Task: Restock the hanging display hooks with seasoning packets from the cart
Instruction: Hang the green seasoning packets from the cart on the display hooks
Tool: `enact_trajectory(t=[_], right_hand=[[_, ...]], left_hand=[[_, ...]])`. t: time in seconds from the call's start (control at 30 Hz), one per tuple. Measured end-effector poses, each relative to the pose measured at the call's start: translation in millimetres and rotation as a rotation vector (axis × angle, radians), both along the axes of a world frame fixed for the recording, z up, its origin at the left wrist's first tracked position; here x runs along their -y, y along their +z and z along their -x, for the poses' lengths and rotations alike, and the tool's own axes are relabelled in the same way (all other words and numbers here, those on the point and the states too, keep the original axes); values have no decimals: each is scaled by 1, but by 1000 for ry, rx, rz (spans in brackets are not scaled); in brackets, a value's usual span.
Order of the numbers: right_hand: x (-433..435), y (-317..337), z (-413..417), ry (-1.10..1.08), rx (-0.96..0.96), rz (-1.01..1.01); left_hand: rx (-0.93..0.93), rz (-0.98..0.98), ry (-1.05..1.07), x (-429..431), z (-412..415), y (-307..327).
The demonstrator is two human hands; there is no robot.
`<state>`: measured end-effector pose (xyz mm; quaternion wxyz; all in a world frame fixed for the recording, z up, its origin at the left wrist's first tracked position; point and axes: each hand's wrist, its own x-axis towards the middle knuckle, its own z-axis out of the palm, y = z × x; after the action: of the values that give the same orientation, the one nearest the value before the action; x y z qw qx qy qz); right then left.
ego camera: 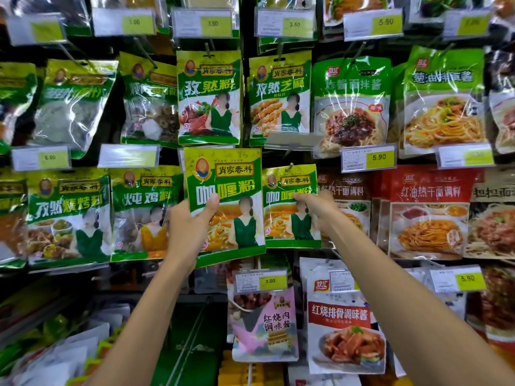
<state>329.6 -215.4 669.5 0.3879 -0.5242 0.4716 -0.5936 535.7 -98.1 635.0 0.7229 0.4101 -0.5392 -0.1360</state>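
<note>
Just left of the right hand (317,208), which pinched the hung packet (287,215), the left hand (191,225) gripped a fresh packet (225,188), its hole seemingly needing lining up with the hook (290,166).

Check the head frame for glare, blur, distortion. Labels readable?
Head view: centre sharp, curry packet in the left hand reads clearly; the right hand and hung packet slightly softer; white glare streaks cross the noodle packets upper right and the clear bag at left; edges blurred and bowed by the wide lens, corner price tag unreadable.
</note>
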Motion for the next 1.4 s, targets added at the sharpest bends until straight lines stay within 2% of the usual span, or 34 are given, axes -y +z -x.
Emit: enact_trajectory(t=[0.33, 0.43, 0.5, 0.53, 0.6, 0.67, 0.73, 0.83, 0.9, 1.03, 1.1, 1.17, 1.27, 1.4], right_hand=[[14, -1, -5, -93, -290, -17], [3, -13, 0, -225, -385, 117], [-10, -26, 3, -326, -303, 297], [-21, -31, 2, -301, -229, 361], [-44, -36, -2, -60, -49, 375], [-63, -35, -8, 224, 93, 292], [-73, -34, -11, 270, 83, 255], [-77, -35, -6, 199, 49, 278], [-75, -38, 2, 193, 57, 278], [-70, -39, 13, 157, 55, 244], [-67, -38, 15, 136, 57, 223], [-65, -34, 17, 113, 34, 215], [-62, -24, 16, 101, 20, 240], [-57, -13, 16, 78, 54, 243]], left_hand=[[0, -4, -43, 2, 6, 2], [-35, -19, -93, 0, 6, -3], [-49, -47, -135, 2, 8, -6], [-47, -67, -158, 4, 11, -8], [-33, -99, -186, 4, 22, -10], [-3, -119, -201, 4, 35, -10], [41, -118, -212, 8, 48, -12], [162, -97, -200, 15, 57, -14], [298, 10, -39, 17, 52, -9], [425, 429, 609, 20, 21, 26], [522, 546, 863, 30, 8, 44], [657, 568, 958, 44, -3, 55], [814, 534, 977, 62, -12, 57], [868, 505, 975, 75, -15, 52]])
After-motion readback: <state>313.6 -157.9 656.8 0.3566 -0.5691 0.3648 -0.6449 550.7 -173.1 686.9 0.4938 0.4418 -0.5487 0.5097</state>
